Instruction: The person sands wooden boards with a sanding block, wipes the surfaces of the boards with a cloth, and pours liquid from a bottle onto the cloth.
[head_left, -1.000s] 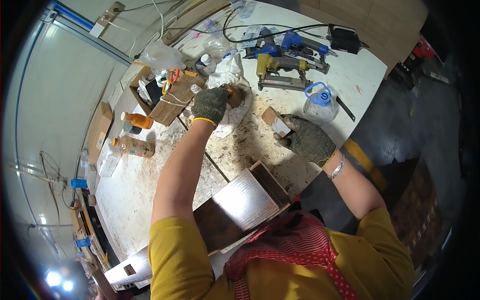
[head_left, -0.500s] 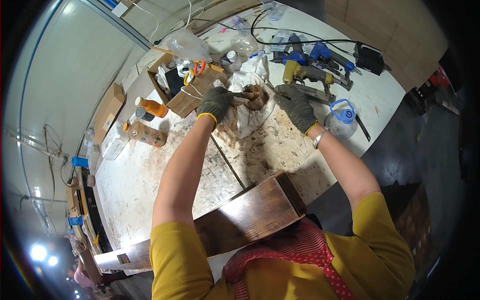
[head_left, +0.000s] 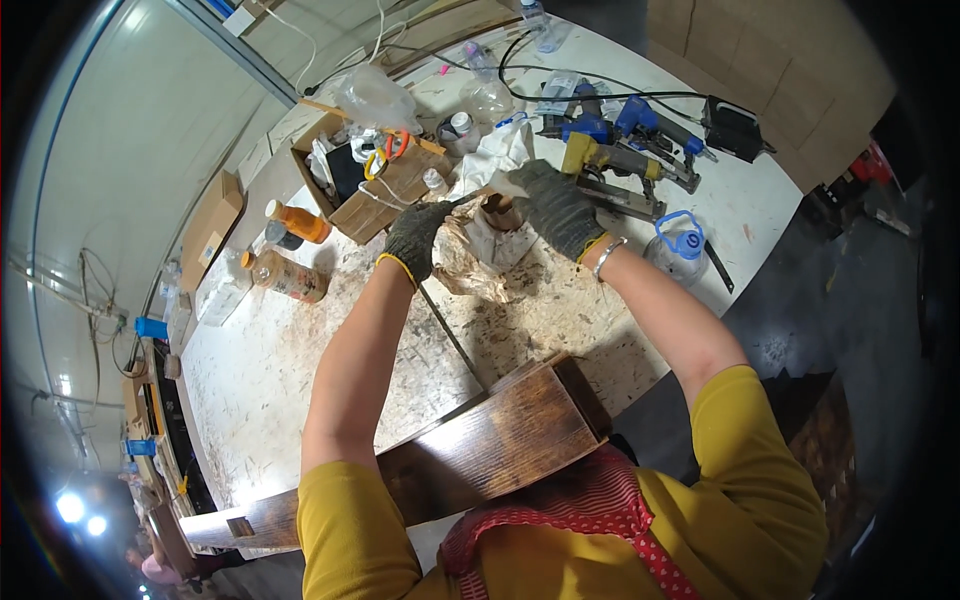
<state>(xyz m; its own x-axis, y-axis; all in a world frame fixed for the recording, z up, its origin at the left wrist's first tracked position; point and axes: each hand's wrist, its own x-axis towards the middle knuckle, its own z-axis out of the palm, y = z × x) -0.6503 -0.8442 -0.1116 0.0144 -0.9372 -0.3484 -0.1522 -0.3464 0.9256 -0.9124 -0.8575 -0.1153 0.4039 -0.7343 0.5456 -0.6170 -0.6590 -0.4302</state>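
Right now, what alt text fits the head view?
A gloved left hand and right hand flank a brown container and stained cloth on a white table. A dark wooden piece crosses the lower view; nail guns lie upper right.

No lettering can be read. A printed label (head_left: 306, 283) wraps the orange-capped plastic bottle (head_left: 282, 275), too small to make out; a dark mark (head_left: 691, 241) on the clear jug's (head_left: 668, 262) blue cap (head_left: 685, 245) and a pale sticker (head_left: 206, 240) on the cardboard box (head_left: 215, 219) are illegible too.
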